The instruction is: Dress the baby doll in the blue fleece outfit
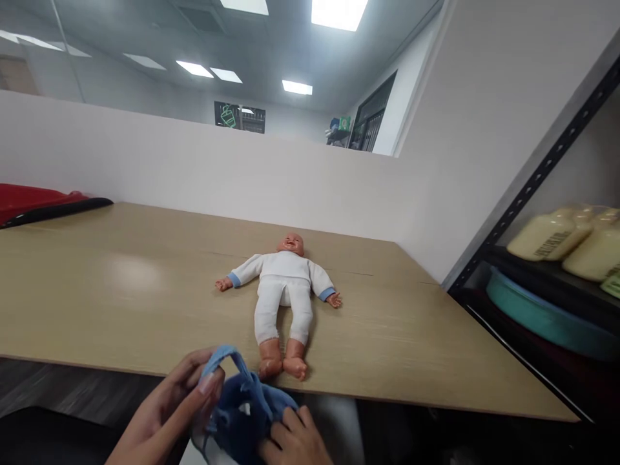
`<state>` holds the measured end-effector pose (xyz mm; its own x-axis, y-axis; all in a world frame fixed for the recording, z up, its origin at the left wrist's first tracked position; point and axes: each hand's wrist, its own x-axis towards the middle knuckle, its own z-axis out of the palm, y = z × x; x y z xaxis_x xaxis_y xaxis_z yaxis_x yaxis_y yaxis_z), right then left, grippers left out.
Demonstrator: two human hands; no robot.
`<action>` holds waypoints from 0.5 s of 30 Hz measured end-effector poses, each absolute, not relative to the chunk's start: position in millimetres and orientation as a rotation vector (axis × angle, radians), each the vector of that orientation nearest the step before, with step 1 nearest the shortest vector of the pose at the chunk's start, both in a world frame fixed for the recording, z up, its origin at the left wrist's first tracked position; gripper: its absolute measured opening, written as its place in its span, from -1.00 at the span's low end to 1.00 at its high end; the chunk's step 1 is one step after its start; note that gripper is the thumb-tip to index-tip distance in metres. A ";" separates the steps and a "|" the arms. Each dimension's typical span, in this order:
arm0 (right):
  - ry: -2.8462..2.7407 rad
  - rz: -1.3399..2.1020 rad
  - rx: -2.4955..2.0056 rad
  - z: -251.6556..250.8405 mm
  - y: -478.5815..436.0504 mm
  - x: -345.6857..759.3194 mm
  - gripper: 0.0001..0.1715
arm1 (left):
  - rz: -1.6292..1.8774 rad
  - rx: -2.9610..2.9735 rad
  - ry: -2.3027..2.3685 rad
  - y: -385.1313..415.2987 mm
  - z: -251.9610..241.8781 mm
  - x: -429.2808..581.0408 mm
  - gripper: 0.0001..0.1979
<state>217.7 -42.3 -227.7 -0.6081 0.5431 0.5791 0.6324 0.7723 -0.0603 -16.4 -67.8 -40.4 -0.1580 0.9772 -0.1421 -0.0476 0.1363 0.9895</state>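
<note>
A baby doll (283, 290) in a white suit with blue cuffs lies face up on the wooden table (121, 284), its bare feet at the near edge. Just below that edge both my hands hold a small blue cloth garment (242, 407). My left hand (169, 407) pinches its light blue rim between thumb and fingers. My right hand (295, 439) grips the darker blue part from underneath, fingers curled closed.
A white partition runs along the table's far side. A red and black object (39, 200) lies at the far left. A dark metal shelf (547, 323) at the right holds cream plastic jugs (566, 239) and a teal round dish (542, 316).
</note>
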 end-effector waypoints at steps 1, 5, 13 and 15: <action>-2.458 -0.077 -0.730 -200.9 -40.6 226.8 -0.67 | 1.278 0.974 1.390 -65.7 -40.5 -20.4 -0.14; -2.481 0.412 -0.524 -74.6 -39.5 256.7 -0.77 | 1.419 1.058 1.417 -52.7 -56.8 -28.9 -0.15; -2.134 1.054 -0.768 36.0 -36.8 273.5 -0.33 | 1.621 1.572 0.825 -19.2 -95.2 -7.3 -0.04; -2.006 1.203 -0.860 29.4 -30.4 277.4 -0.21 | 1.221 1.595 0.605 -17.5 -88.1 1.7 0.03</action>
<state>277.4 -30.4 29.4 -0.5829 0.7906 0.1874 0.2071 0.3675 -0.9067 1.7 -17.5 -88.1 0.3659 0.8325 0.4160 -0.1739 -0.3780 0.9093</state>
